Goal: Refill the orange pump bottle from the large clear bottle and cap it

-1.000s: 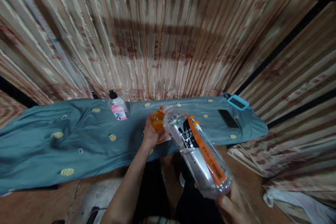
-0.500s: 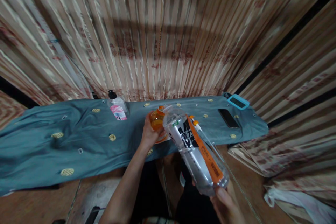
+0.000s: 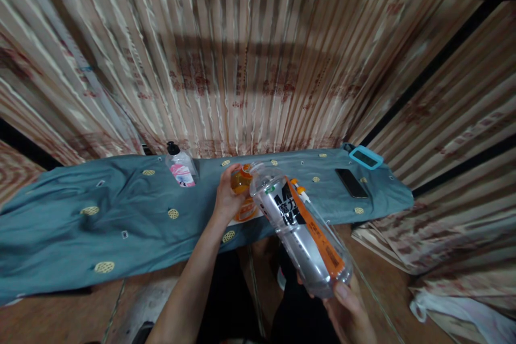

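My left hand (image 3: 228,196) is wrapped round an orange bottle (image 3: 241,181) near the front edge of the cloth-covered surface. A large clear drink bottle (image 3: 300,231) with a silver, black and orange label lies tilted in my right hand (image 3: 349,301), which grips it by the base. The mouth of the large bottle points up and left, right by the top of the orange one; whether the two touch I cannot tell. Partly hidden behind the large bottle is something orange and white (image 3: 299,188). Under the orange bottle shows a white and orange patch.
A pump bottle (image 3: 181,166) with a pink label stands left on the teal cloth (image 3: 137,226). To the right lie a black phone (image 3: 351,183) and a blue-framed device (image 3: 365,157). A pleated curtain (image 3: 242,64) hangs close behind, and a white bag (image 3: 451,309) is on the floor.
The hands and both bottles are nearly in the same place. My left hand has shifted slightly on the orange bottle, and the whole view has moved a little.
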{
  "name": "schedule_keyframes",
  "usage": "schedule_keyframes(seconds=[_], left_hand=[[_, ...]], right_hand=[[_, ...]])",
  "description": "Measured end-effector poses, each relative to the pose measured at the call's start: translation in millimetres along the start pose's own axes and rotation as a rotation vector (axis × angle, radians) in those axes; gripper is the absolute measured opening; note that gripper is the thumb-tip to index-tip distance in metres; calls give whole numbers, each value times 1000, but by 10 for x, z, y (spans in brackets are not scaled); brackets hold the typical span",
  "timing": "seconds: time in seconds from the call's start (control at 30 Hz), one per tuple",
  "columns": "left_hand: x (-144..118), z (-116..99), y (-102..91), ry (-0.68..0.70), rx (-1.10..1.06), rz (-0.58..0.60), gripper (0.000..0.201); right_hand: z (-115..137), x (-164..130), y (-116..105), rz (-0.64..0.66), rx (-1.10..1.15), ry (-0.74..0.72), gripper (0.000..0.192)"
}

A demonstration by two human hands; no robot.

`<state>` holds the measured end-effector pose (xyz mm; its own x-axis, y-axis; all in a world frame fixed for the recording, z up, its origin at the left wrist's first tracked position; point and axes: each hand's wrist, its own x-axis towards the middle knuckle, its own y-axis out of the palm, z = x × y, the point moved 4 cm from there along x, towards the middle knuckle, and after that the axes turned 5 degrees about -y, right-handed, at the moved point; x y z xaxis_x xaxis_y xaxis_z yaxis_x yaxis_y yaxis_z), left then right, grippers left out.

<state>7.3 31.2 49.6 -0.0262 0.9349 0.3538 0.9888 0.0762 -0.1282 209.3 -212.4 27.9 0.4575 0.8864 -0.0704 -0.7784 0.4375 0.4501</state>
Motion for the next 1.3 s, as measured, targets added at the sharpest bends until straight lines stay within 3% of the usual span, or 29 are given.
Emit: schedule_keyframes(seconds=[0.27, 0.67, 1.0, 1.3], left_hand=[[27, 7, 13, 61, 105, -12, 51], [39, -22, 51, 90, 105, 4, 49], [59, 13, 68, 103, 133, -11, 40], [47, -18, 82, 124, 208, -22, 36]], right_hand=[[-13, -46, -60, -53, 10, 43, 44], [-84, -89, -104, 7, 37, 44, 43], [-141, -88, -154, -49, -11, -17, 70], [74, -107, 50, -45, 58, 30, 67]])
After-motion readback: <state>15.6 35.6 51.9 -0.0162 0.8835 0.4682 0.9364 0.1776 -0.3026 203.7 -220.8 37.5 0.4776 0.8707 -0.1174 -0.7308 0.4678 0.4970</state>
